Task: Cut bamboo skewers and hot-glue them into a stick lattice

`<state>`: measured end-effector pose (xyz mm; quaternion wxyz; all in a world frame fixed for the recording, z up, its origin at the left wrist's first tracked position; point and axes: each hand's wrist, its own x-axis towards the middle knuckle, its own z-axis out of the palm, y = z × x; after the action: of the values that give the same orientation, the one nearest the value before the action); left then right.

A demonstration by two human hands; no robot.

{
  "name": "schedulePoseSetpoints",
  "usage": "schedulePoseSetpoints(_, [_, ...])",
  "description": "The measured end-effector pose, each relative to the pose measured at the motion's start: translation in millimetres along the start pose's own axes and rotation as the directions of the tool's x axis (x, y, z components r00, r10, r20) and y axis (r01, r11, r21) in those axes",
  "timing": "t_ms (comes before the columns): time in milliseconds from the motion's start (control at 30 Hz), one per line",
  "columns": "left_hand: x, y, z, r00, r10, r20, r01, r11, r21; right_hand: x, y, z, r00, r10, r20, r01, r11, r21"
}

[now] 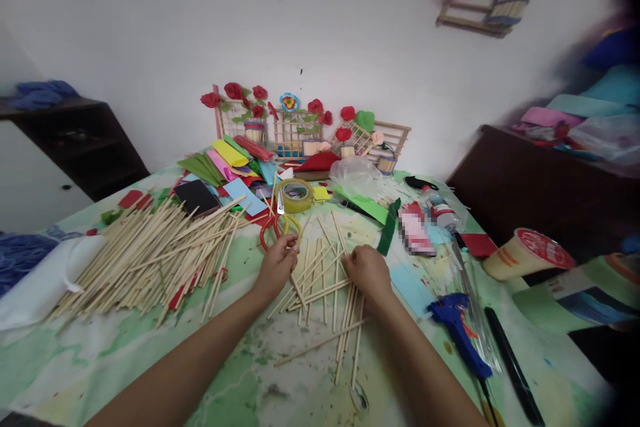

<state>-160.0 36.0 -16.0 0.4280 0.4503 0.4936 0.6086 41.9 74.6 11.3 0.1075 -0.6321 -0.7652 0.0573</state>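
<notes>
Thin wooden sticks (pixel 323 273) lie loosely crossed on the table between my two hands. My left hand (pixel 275 268) is closed, thumb and fingers pinched on a wooden stick (pixel 299 290) that slants down from them. Just behind it lie scissors (pixel 281 217) with red and yellow handles. My right hand (pixel 369 273) is curled at the right side of the loose sticks, its fingers closed on a stick (pixel 339 230); the fingertips are partly hidden. More sticks stretch toward me from beneath this hand. A large pile of sticks (pixel 130 253) spreads out to the left.
Tape (pixel 295 193), coloured paper (pixel 230 153) and a dark phone-like slab (pixel 197 197) lie farther back. Stick frames with red paper flowers (pixel 300 127) lean on the wall. At right are a blue glue gun (pixel 460 330), a black rod (pixel 513 363) and a cup (pixel 525 255).
</notes>
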Motion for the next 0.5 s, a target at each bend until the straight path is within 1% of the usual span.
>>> schedulePoseSetpoints(100, [-2.7, -0.1, 4.3, 0.986, -0.166, 0.035, 0.167, 0.986, -0.028, 1.0, 4.5, 6.5, 1.0, 0.021, 0.001, -0.021, 1.0, 0.009])
schedulePoseSetpoints(167, [-4.6, 2.3, 5.3, 0.974, -0.225, 0.039, 0.226, 0.974, -0.017, 1.9, 4.4, 9.2, 0.999, 0.03, -0.01, -0.03, 0.999, 0.021])
schedulePoseSetpoints(333, [-5.0, 4.6, 5.2, 0.965, -0.258, 0.038, 0.258, 0.966, -0.007, 2.6, 7.3, 11.1, 0.997, 0.07, -0.046, -0.065, 0.994, 0.085])
schedulePoseSetpoints(500, [-3.4, 1.4, 4.2, 0.964, -0.265, 0.041, 0.265, 0.964, -0.008, 6.5, 15.5, 10.7, 0.986, 0.133, -0.104, -0.103, 0.961, 0.258])
